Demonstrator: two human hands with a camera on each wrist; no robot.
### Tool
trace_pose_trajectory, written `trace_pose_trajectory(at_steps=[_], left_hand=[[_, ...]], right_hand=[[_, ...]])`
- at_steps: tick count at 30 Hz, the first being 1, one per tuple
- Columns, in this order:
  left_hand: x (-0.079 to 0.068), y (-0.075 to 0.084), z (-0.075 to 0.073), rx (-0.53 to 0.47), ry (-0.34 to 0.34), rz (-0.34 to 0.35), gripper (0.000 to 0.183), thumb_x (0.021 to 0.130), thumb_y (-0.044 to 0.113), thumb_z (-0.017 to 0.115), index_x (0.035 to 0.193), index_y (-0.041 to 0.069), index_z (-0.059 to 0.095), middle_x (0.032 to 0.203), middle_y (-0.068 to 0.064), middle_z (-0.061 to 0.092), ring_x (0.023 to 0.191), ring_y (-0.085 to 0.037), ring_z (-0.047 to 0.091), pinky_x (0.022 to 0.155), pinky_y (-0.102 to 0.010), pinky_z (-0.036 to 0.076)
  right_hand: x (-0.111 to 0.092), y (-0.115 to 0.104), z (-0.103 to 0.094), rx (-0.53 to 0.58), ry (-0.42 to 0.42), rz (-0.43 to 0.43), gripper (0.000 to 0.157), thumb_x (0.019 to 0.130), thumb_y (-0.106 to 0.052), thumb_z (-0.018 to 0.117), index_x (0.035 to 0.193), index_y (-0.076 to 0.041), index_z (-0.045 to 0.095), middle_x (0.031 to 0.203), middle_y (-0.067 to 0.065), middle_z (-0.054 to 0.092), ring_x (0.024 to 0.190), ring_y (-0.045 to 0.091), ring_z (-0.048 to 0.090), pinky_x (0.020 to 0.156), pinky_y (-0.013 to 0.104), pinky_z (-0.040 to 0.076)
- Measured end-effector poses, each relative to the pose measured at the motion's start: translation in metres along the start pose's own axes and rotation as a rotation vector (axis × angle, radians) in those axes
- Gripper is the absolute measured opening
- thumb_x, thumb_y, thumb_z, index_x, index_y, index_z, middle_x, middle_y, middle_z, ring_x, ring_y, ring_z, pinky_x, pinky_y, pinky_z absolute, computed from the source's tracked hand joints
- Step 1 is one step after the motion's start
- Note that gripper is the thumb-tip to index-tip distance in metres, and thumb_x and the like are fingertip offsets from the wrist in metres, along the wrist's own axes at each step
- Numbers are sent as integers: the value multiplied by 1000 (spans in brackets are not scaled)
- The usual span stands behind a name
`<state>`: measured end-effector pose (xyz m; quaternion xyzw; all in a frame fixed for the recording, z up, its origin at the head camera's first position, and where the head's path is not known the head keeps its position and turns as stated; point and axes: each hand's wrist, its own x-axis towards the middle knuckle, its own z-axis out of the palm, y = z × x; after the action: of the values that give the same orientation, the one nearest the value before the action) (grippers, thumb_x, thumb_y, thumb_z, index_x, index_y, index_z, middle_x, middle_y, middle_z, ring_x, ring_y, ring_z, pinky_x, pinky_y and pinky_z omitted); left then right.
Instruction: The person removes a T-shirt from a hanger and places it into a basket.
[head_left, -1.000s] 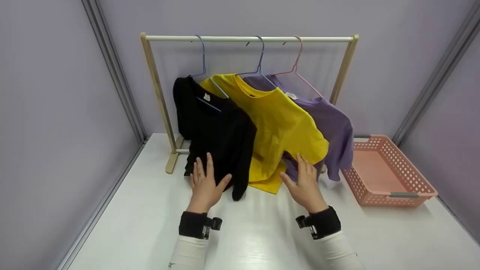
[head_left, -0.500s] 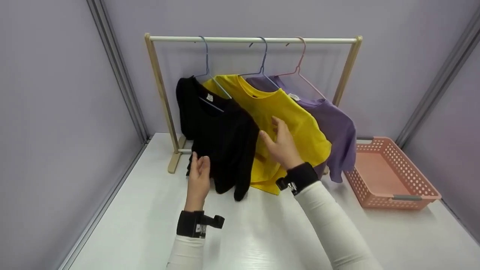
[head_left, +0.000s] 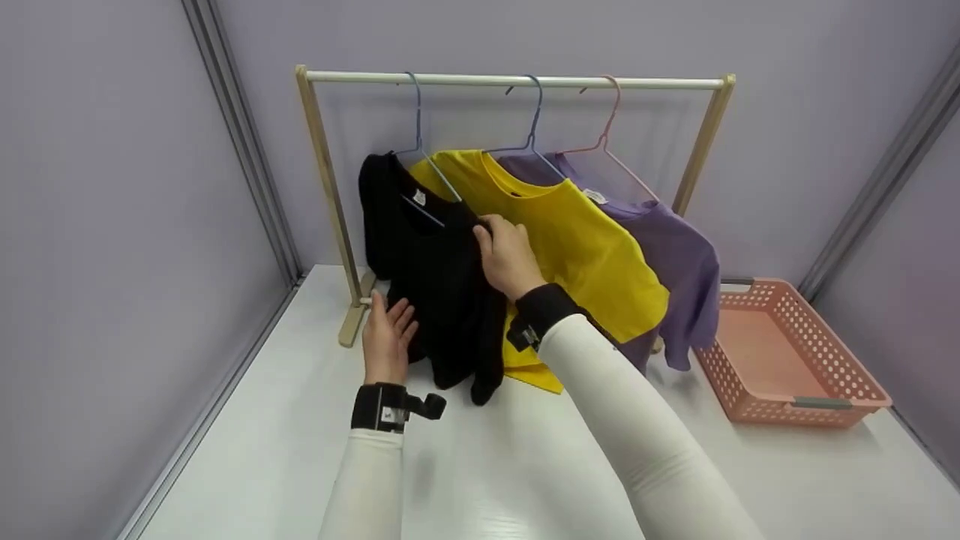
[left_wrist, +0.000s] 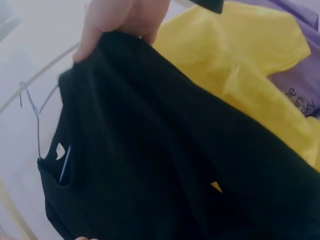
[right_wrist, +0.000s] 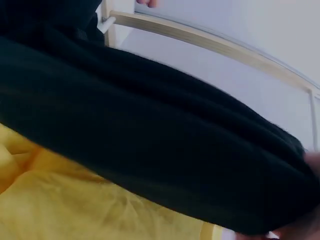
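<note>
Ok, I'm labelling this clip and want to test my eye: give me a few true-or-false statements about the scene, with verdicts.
1. The right hand grips the black shirt near its shoulder. True.
2. The yellow shirt hangs between the black shirt and the purple shirt. True.
3. The purple shirt hangs on a green hanger. False: it is on the pink hanger.
4. The left hand is low down by the black shirt. True.
5. Something orange stands left of the shirts. False: the pink basket stands to their right.
</note>
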<state>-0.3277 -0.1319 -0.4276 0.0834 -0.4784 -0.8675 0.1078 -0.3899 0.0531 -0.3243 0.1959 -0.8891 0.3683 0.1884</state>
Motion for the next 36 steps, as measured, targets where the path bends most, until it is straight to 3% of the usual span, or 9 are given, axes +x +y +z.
trace_pose_trajectory(at_steps=[3,6,10,14,22,26,30,33,36], left_hand=[[8,6,8,35,27,18,70,112,48,32,164,6,12,163,-22,35,151,-32,40,123,-43,34],[13,13,14,84,39,59,68,112,48,32,164,6,18,161,-21,40,147,-31,43,120,-43,38],[15,24,19,177,48,143,64,112,46,34,162,8,24,160,-19,41,147,-32,43,119,-43,39],[13,34,23,290,45,252,61,112,40,37,163,9,22,165,-18,32,153,-32,34,124,-43,34],[10,53,24,542,123,589,61,109,25,50,161,3,27,164,-21,28,149,-36,32,118,-50,36],[9,56,23,665,118,720,60,107,26,52,160,6,31,166,-20,26,154,-35,24,124,-54,26],[6,56,18,805,155,849,53,107,31,53,155,10,44,164,-23,30,156,-40,19,125,-62,14],[1,52,9,890,168,885,46,109,42,49,139,11,64,155,-20,48,154,-42,25,124,-65,8],[-10,47,-3,959,143,889,53,108,51,45,104,9,78,123,-17,71,136,-39,52,122,-67,12]], right_hand=[[1,2,2,11,146,-31,31,111,-20,45,111,2,66,108,22,71,100,44,60,94,49,46],[0,5,-1,68,232,-41,29,111,-19,46,103,2,65,97,23,69,93,45,60,86,50,48],[-6,6,-12,146,281,-81,27,110,-18,48,102,2,64,92,23,65,90,42,61,82,47,47],[-19,11,-25,213,304,-134,25,109,-15,50,99,3,64,87,20,62,85,34,60,80,39,46],[-59,36,-47,342,275,-136,25,108,-11,52,93,4,64,78,6,52,75,14,49,73,22,38],[-81,45,-61,364,221,-156,23,107,-8,52,93,5,66,78,3,52,75,10,50,73,20,40],[-106,52,-73,420,129,-194,23,106,-4,52,88,5,64,74,1,47,72,7,48,70,20,38],[-127,60,-81,477,61,-225,24,105,1,51,84,4,60,69,3,39,67,7,43,65,22,35],[-148,66,-90,505,38,-239,22,104,6,49,86,4,62,69,6,41,66,8,43,64,24,36]])
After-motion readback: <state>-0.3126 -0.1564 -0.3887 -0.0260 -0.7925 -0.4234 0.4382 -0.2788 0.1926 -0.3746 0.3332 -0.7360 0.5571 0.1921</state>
